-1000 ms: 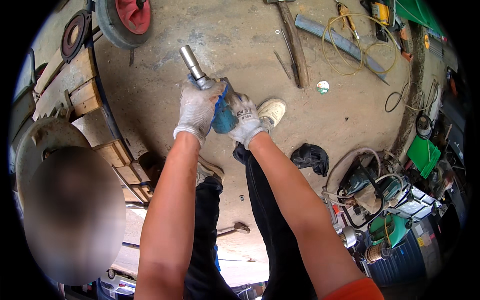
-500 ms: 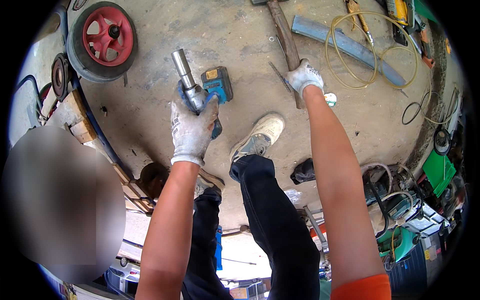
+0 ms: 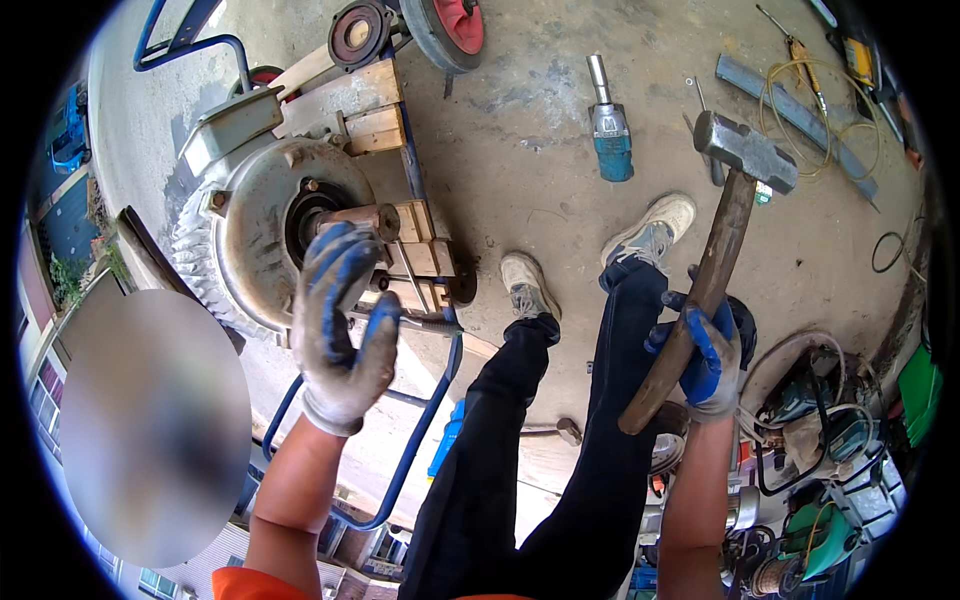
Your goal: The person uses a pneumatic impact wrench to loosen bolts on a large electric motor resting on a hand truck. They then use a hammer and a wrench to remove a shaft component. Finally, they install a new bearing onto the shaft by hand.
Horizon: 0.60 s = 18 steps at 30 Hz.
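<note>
Right of frame, sledgehammer (image 3: 712, 245): head (image 3: 745, 152) toward upper right, wooden handle (image 3: 690, 305) slanting down-left, butt overlapping the trousers (image 3: 610, 370) in view.
Right hand (image 3: 714, 350): gloved, fingers wrapped round lower part of handle; head well beyond the grip, above and slightly right.
Left hand (image 3: 345, 325): gloved, spread, holding nothing, fingers up; fingertips overlap lower side of shaft (image 3: 366, 220), contact can't tell.
Shaft lie: left of centre, sticks out of finned motor (image 3: 262, 215), long axis roughly level across frame, free end facing right, hammer side. Left hand much nearer; hammer well apart.
Between: trousers and shoes (image 3: 655, 225) separate hammer from shaft; left hand crowds shaft from below.
Around: wooden blocks (image 3: 428, 258) just right of shaft; impact wrench (image 3: 612, 145) on floor, upper centre-right; metal bar (image 3: 795, 122) upper right; red-hubbed wheel (image 3: 445, 30) at top.
</note>
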### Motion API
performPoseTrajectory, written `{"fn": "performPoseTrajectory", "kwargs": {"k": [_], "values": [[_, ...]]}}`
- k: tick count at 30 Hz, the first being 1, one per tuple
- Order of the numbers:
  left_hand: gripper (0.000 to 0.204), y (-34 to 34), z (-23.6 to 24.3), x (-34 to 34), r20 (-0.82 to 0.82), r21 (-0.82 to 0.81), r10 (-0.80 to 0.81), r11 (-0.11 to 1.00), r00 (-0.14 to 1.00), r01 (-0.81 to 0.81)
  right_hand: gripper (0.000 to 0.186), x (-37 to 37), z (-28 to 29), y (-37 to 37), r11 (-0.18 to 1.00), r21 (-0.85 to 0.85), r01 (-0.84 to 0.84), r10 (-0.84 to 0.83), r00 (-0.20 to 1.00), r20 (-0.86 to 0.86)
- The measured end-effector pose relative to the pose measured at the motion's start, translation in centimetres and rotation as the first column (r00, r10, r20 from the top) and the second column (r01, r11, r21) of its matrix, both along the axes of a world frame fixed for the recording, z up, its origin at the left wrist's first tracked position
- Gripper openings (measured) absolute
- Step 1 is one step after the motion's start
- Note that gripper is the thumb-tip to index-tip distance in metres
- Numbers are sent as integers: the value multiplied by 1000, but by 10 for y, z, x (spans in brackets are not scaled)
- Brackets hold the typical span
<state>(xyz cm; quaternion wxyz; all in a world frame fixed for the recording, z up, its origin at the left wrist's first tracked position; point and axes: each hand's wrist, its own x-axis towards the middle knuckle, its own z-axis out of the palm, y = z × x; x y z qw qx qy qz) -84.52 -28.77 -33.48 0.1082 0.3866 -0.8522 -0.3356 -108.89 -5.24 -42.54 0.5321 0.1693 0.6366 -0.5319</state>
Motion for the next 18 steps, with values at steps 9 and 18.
{"fn": "performPoseTrajectory", "kwargs": {"k": [9,18], "values": [[52,-131,8,165,540,-474,98,856,836,206,21,234,30,-35,982,-99,159,-80,832,549],[62,-150,-4,207,165,-101,103,991,981,-87,24,275,36,-63,988,17,152,-146,912,384]]}}
